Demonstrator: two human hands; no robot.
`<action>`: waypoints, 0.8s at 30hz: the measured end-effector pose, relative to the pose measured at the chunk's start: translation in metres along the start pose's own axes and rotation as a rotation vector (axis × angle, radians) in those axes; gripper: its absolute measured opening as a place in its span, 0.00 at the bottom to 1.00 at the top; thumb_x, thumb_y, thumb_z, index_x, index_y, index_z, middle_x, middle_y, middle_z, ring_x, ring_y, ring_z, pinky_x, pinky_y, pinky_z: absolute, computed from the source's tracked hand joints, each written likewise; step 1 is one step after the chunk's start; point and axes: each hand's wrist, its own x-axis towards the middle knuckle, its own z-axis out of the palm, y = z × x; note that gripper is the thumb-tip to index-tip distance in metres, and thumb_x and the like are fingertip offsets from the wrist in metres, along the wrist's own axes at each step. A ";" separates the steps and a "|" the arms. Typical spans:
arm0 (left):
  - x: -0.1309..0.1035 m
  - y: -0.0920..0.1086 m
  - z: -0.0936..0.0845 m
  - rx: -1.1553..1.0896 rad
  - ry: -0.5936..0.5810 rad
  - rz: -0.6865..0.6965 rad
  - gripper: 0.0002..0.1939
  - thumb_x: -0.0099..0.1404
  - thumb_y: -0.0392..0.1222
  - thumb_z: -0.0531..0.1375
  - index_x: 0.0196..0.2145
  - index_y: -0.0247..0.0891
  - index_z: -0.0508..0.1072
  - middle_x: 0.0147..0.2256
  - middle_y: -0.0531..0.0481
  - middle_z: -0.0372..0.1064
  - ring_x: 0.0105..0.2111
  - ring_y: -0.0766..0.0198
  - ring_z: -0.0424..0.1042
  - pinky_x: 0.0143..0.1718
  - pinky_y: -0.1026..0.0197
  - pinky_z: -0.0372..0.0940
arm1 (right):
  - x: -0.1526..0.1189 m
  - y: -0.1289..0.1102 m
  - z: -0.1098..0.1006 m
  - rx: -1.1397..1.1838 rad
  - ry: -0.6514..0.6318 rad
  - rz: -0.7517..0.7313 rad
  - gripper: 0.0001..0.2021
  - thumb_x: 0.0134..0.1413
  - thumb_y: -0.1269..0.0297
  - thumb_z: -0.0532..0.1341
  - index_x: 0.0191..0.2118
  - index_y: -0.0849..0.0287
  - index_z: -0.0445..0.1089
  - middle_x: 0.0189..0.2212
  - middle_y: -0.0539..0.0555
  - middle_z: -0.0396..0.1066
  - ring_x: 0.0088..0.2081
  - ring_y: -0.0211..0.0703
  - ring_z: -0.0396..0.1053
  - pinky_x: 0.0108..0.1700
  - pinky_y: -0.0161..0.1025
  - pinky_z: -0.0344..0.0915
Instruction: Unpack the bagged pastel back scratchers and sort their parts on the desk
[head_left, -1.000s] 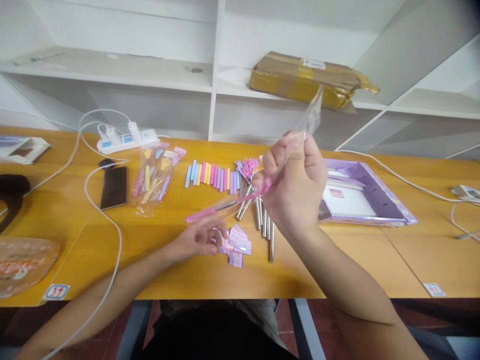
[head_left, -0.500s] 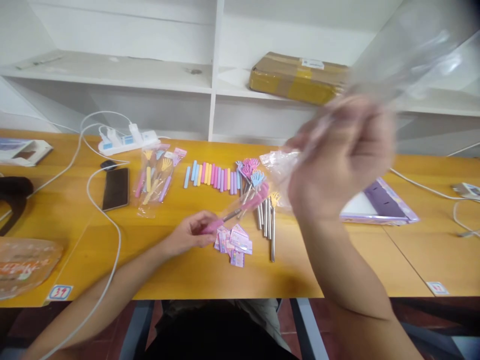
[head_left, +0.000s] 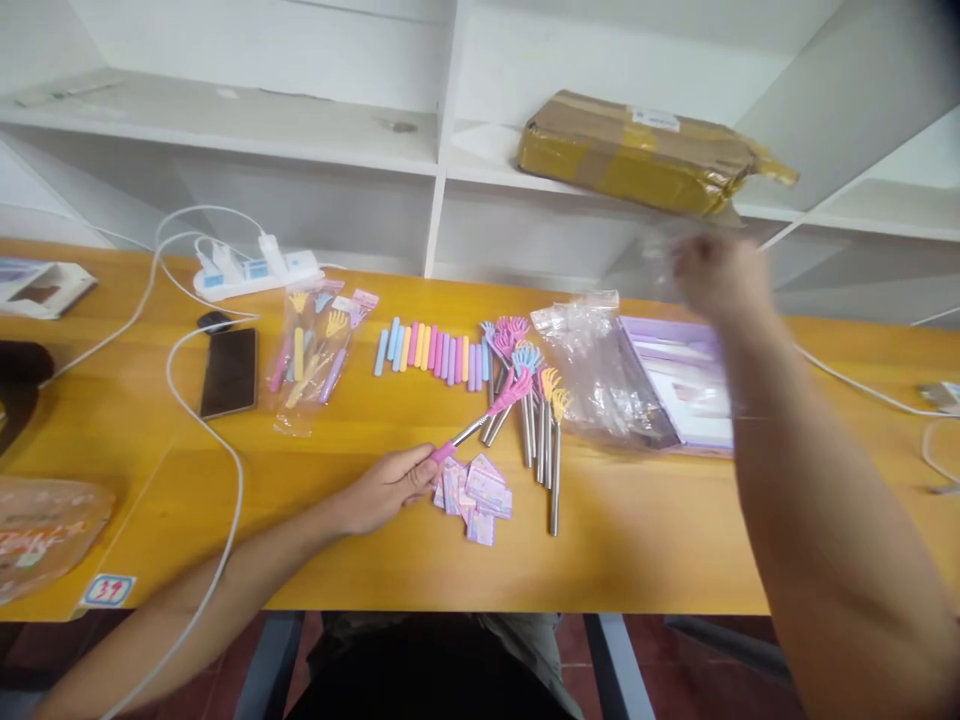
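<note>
My left hand [head_left: 394, 485] grips the pink handle of a pink claw-headed stick [head_left: 471, 430], whose head points up and right over other metal sticks [head_left: 553, 480] with coloured claw heads. Below that stick lies a pile of small purple cards [head_left: 480, 498]. A row of pastel tubes [head_left: 431, 350] lies behind. My right hand [head_left: 712, 270] is raised at the right, blurred and closed, with a faint transparent film at its fingers; what it holds is hard to make out. Clear plastic bags [head_left: 600, 370] lie left of a purple box [head_left: 720, 450].
Packed claw sticks [head_left: 315, 350], a black phone [head_left: 229, 372] and a power strip [head_left: 259, 277] with white cables are on the left. A taped carton [head_left: 637, 150] sits on the shelf [head_left: 300, 130]. A plastic pouch [head_left: 49, 530] lies at the near left.
My right hand has moved away, forward and right, and the large clear bag held high is no longer seen up there. My left hand still holds the pink stick, little moved.
</note>
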 end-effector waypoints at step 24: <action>-0.002 0.003 0.013 1.271 0.109 0.565 0.17 0.81 0.40 0.49 0.41 0.39 0.77 0.32 0.43 0.72 0.34 0.56 0.68 0.35 0.56 0.59 | -0.318 -0.036 0.078 0.616 -0.982 0.390 0.33 0.67 0.36 0.57 0.19 0.53 0.50 0.16 0.45 0.45 0.19 0.36 0.44 0.22 0.38 0.43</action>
